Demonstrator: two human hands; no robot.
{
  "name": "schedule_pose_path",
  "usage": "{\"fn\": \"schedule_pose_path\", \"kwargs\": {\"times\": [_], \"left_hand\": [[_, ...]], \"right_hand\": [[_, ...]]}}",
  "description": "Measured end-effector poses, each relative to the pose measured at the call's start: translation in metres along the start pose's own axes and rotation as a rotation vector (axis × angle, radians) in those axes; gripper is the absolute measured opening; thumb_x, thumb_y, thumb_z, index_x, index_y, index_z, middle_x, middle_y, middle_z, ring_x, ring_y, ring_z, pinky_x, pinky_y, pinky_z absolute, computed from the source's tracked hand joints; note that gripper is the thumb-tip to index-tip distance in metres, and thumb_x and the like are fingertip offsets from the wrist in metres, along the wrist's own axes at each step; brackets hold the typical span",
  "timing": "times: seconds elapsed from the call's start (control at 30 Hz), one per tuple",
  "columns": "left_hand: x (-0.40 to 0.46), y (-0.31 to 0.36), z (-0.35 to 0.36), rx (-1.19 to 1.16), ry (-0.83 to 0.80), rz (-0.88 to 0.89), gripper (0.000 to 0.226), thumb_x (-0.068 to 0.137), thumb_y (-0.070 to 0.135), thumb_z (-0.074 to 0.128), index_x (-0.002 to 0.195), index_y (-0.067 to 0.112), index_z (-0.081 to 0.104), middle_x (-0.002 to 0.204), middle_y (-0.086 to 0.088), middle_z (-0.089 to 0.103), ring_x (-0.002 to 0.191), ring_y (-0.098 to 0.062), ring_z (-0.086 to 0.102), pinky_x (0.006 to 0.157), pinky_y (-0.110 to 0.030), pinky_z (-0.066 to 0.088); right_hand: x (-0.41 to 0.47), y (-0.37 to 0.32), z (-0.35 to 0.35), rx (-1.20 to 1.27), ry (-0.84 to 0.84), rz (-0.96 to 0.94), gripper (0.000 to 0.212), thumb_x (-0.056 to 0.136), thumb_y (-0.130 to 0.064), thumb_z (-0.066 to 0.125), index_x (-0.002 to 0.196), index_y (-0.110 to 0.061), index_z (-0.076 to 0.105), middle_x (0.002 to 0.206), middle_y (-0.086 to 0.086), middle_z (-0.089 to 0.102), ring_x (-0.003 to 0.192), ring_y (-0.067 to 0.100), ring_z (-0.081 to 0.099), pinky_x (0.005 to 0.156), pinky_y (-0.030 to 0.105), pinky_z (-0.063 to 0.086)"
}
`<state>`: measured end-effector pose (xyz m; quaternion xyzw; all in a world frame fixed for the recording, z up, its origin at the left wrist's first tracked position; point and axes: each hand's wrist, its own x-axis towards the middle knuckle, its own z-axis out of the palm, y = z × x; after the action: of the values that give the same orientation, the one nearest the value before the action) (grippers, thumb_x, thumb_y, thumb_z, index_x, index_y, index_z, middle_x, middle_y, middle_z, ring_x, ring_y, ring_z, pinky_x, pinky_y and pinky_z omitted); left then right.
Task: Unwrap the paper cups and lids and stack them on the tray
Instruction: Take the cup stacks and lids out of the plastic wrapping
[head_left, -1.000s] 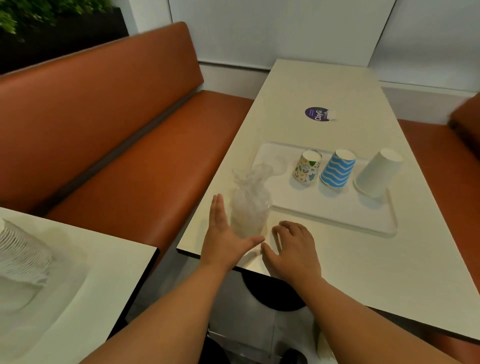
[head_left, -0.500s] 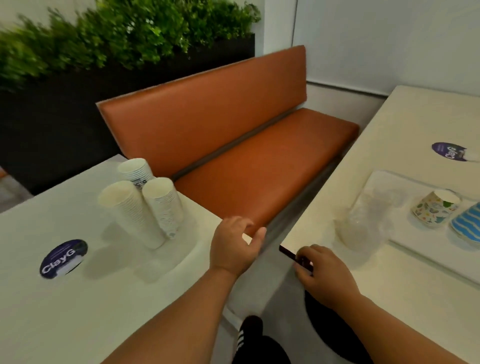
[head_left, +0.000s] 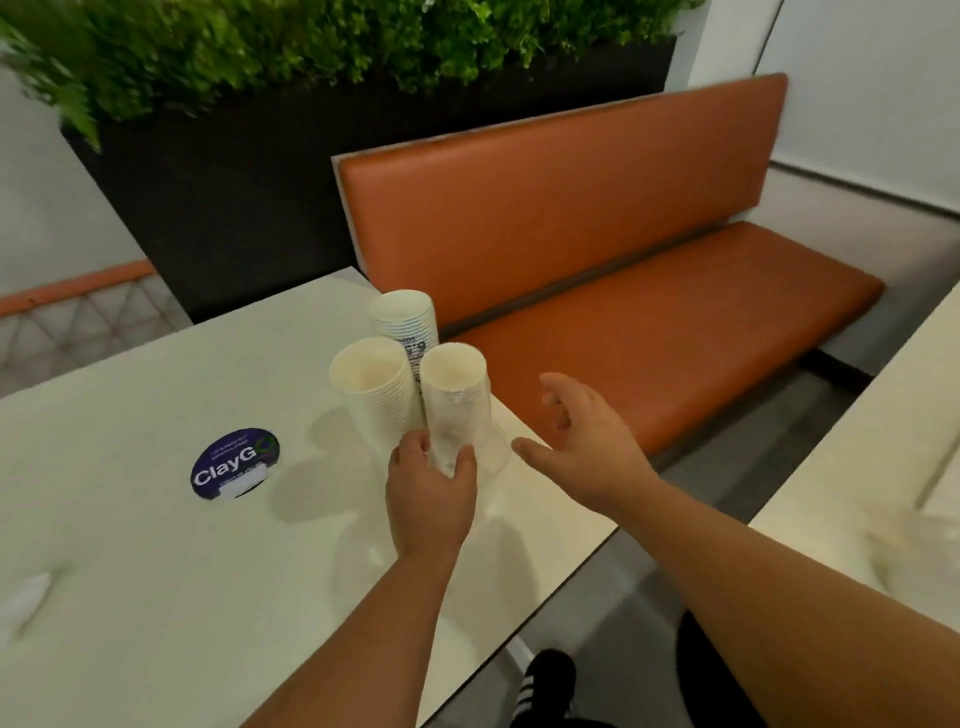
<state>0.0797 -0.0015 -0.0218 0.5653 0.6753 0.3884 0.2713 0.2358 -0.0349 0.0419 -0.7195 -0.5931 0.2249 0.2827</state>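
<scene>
Our left hand (head_left: 431, 493) has come forward from the table edge and now wraps its fingers around the base of the nearest wrapped cup stack (head_left: 457, 405) on the left table (head_left: 156, 571). Our right hand (head_left: 587, 441) hovers just right of it, fingers spread, touching nothing; two more stacks (head_left: 374, 395) stand just beside and behind

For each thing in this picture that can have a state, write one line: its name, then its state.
Plastic-wrapped stack of white paper cups: upright, wrapped, gripped at its base.
Plain white paper cup stack: upright, untouched.
Printed white paper cup stack: upright, behind both.
Left hand: closed on the wrapped stack.
Right hand: open, empty.
</scene>
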Motion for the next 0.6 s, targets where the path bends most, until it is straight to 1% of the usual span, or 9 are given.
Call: {"fn": "schedule_pose_path", "kwargs": {"times": [0.07, 0.17, 0.2, 0.3, 0.37, 0.43, 0.47, 0.53, 0.6], "left_hand": [[0.005, -0.008, 0.007, 0.001, -0.025, -0.02, 0.057, 0.086, 0.042, 0.071, 0.133, 0.015, 0.051, 0.129, -0.005, 0.06, 0.116, -0.025, 0.058, 0.096, -0.037, 0.049], [0.01, -0.017, 0.015, 0.023, -0.072, -0.002, 0.062, 0.087, 0.042, 0.069, 0.138, 0.015, 0.048, 0.132, -0.007, 0.06, 0.12, -0.027, 0.058, 0.098, -0.039, 0.048], [0.011, -0.019, 0.016, 0.028, -0.089, 0.012, 0.062, 0.087, 0.042, 0.069, 0.138, 0.015, 0.047, 0.132, -0.006, 0.06, 0.12, -0.026, 0.058, 0.099, -0.039, 0.048], [0.014, -0.02, 0.02, 0.045, -0.121, 0.038, 0.061, 0.087, 0.039, 0.069, 0.138, 0.014, 0.047, 0.133, -0.005, 0.059, 0.121, -0.025, 0.057, 0.099, -0.035, 0.046], [0.014, -0.021, 0.021, 0.056, -0.12, 0.04, 0.06, 0.087, 0.037, 0.069, 0.138, 0.014, 0.046, 0.134, -0.006, 0.058, 0.121, -0.025, 0.056, 0.098, -0.032, 0.044], [0.013, -0.021, 0.021, 0.064, -0.099, 0.048, 0.058, 0.087, 0.035, 0.07, 0.137, 0.014, 0.047, 0.131, -0.006, 0.059, 0.118, -0.026, 0.058, 0.094, -0.032, 0.045], [0.012, -0.021, 0.022, 0.065, -0.089, 0.05, 0.058, 0.086, 0.035, 0.071, 0.135, 0.014, 0.048, 0.13, -0.006, 0.06, 0.116, -0.026, 0.058, 0.092, -0.032, 0.046], [0.01, -0.021, 0.024, 0.061, -0.071, 0.044, 0.059, 0.084, 0.033, 0.073, 0.133, 0.013, 0.048, 0.129, -0.006, 0.06, 0.116, -0.026, 0.058, 0.091, -0.034, 0.047], [0.009, -0.021, 0.025, 0.066, -0.067, 0.05, 0.063, 0.081, 0.034, 0.076, 0.133, 0.012, 0.047, 0.128, -0.006, 0.06, 0.115, -0.026, 0.059, 0.091, -0.036, 0.049]], "right_hand": [[0.025, -0.013, 0.009, 0.071, -0.049, 0.038, 0.095, 0.079, -0.047, 0.076, 0.153, -0.034, 0.019, 0.155, -0.006, 0.033, 0.136, 0.019, 0.042, 0.107, 0.042, 0.044], [0.055, -0.024, 0.022, 0.193, -0.083, 0.075, 0.11, 0.072, -0.048, 0.082, 0.155, -0.035, 0.011, 0.162, -0.005, 0.022, 0.146, 0.023, 0.029, 0.113, 0.051, 0.036], [0.061, -0.026, 0.026, 0.214, -0.093, 0.075, 0.112, 0.071, -0.046, 0.083, 0.155, -0.035, 0.01, 0.163, -0.005, 0.021, 0.147, 0.023, 0.027, 0.115, 0.051, 0.034], [0.073, -0.034, 0.034, 0.23, -0.129, 0.02, 0.113, 0.071, -0.037, 0.086, 0.156, -0.03, 0.013, 0.161, -0.004, 0.024, 0.147, 0.021, 0.026, 0.116, 0.042, 0.029], [0.074, -0.039, 0.038, 0.227, -0.139, -0.032, 0.105, 0.072, -0.03, 0.086, 0.154, -0.025, 0.021, 0.154, -0.004, 0.037, 0.142, 0.02, 0.034, 0.111, 0.037, 0.034], [0.072, -0.039, 0.04, 0.221, -0.115, -0.079, 0.082, 0.075, -0.023, 0.084, 0.144, -0.023, 0.039, 0.13, -0.006, 0.052, 0.127, 0.019, 0.047, 0.093, 0.028, 0.041], [0.07, -0.037, 0.04, 0.23, -0.095, -0.091, 0.074, 0.075, -0.02, 0.083, 0.137, -0.023, 0.044, 0.121, -0.008, 0.053, 0.118, 0.017, 0.052, 0.087, 0.025, 0.04], [0.066, -0.03, 0.036, 0.281, -0.084, -0.088, 0.07, 0.072, -0.017, 0.085, 0.131, -0.025, 0.047, 0.117, -0.009, 0.055, 0.11, 0.014, 0.053, 0.083, 0.023, 0.042], [0.061, -0.025, 0.031, 0.331, -0.08, -0.076, 0.071, 0.07, -0.015, 0.086, 0.128, -0.027, 0.047, 0.119, -0.007, 0.057, 0.111, 0.014, 0.054, 0.082, 0.021, 0.044]]}}
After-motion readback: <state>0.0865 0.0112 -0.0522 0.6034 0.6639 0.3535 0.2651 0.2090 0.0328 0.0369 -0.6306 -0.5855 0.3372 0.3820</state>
